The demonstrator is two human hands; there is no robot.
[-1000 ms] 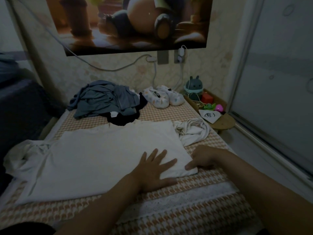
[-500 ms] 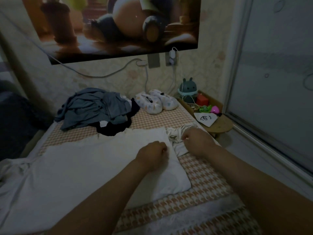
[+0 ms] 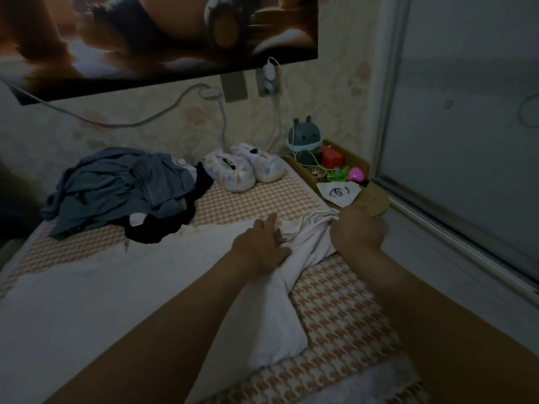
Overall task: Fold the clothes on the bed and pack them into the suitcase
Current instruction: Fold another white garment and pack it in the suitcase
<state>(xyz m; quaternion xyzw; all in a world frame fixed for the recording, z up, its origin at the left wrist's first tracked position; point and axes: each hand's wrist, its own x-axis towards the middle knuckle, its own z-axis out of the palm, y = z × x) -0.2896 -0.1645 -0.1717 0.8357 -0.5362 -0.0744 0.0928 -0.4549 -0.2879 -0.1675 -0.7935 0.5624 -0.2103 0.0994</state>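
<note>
White and creased, the garment (image 3: pixel 116 301) lies spread across the bed (image 3: pixel 262 199), one end bunched near the right edge. The left grip (image 3: pixel 262 243) rests flat-fingered on it; the right grip (image 3: pixel 357 228) clutches the bunched cloth.

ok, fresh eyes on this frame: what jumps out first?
The hands at mid-frame stand out first. The left hand rests with straight fingers on a large white garment spread across the bed, and the right hand grips its bunched edge near the right side. Behind them, a heap of blue-grey clothes lies unfolded at the back left, below a big poster on the wall.
</note>
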